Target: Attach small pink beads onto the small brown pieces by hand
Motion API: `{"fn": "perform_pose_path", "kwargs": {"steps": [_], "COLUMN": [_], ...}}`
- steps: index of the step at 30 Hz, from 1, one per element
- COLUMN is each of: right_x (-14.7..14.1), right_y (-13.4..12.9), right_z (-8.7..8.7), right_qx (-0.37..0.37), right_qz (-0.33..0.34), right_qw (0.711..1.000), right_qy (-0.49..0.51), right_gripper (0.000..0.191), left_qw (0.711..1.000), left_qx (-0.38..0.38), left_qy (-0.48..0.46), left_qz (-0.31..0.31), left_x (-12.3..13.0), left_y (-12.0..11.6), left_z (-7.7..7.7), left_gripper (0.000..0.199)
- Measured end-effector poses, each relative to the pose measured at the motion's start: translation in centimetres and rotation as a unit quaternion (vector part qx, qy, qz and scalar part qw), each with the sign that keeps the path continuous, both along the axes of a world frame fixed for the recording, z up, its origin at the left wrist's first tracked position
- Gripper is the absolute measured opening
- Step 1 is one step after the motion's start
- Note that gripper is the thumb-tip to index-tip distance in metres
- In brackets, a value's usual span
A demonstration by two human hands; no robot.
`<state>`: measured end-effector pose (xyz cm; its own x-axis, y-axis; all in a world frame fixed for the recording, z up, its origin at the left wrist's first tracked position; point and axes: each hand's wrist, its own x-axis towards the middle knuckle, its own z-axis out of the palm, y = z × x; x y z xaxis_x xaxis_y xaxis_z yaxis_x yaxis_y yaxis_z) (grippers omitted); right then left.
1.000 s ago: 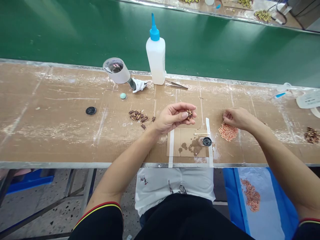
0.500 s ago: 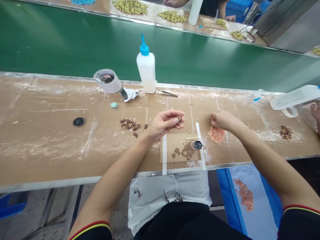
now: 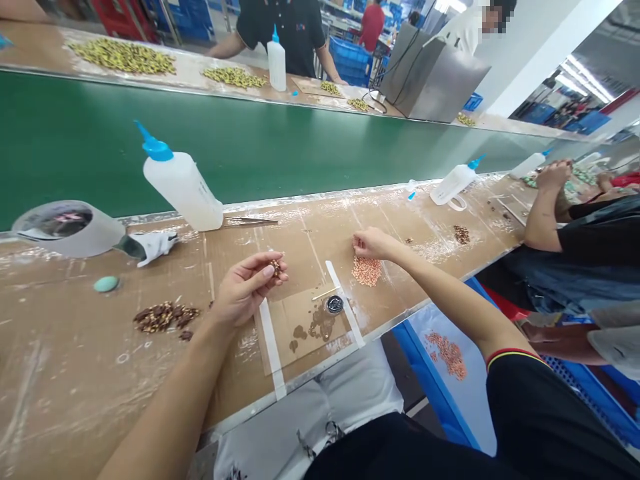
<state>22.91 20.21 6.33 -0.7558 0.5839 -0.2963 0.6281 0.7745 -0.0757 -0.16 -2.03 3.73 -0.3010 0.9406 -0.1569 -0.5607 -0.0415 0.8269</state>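
My left hand (image 3: pixel 253 283) is closed around a few small brown pieces (image 3: pixel 275 268), held between thumb and fingers above the table. My right hand (image 3: pixel 369 243) is closed at the back edge of a pile of small orange pieces (image 3: pixel 367 271); what its fingertips hold, if anything, is hidden. Between and below the hands lies a taped cardboard sheet (image 3: pixel 285 313) with dark wet spots, a small pot of black stuff (image 3: pixel 334 305) and a thin stick (image 3: pixel 325 293). A pile of brown pieces (image 3: pixel 163 316) lies left of my left forearm.
A white bottle with a blue nozzle (image 3: pixel 183 190), tweezers (image 3: pixel 250 221), a tape roll (image 3: pixel 85 230) and a green disc (image 3: pixel 106 284) stand or lie at the left. Behind runs a green belt (image 3: pixel 280 143). Co-workers sit at the right and across. A blue crate (image 3: pixel 425 373) is below the edge.
The view has swung to the right and up, bringing co-workers into sight. My left hand still holds the brown pieces, and my right hand is still closed at the orange pile.
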Motion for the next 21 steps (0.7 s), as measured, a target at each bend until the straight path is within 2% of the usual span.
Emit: {"fn": "perform_pose_path", "kwargs": {"steps": [5,10,14,17,21], "right_x": [1.1,2.6,3.6,3.9,3.8], "right_y": [0.5,0.2,-1.3,-2.7,-4.4], "right_z": [-0.1,0.5,1.4,2.0,2.9], "right_qx": [-0.03,-0.072,-0.141,-0.191,-0.214], "right_qz": [-0.024,-0.047,-0.045,-0.035,-0.022], "right_qw": [0.998,0.988,0.971,0.96,0.954], "right_qy": [0.053,0.131,0.185,0.204,0.21], "right_gripper": [0.011,0.01,0.006,0.013,0.012], "left_qw": [1.0,1.0,1.0,0.999,0.998], "left_qx": [0.009,0.022,0.029,0.038,0.053], "left_qy": [0.01,0.009,0.004,0.006,0.014], "left_qz": [0.002,0.004,-0.002,-0.005,-0.007], "left_x": [-0.2,-0.1,0.0,-0.1,0.0], "left_y": [0.3,0.3,0.4,0.4,0.4], "left_z": [-0.4,-0.7,-0.9,-1.2,-1.5], "left_gripper": [0.044,0.043,0.044,0.044,0.04]}}
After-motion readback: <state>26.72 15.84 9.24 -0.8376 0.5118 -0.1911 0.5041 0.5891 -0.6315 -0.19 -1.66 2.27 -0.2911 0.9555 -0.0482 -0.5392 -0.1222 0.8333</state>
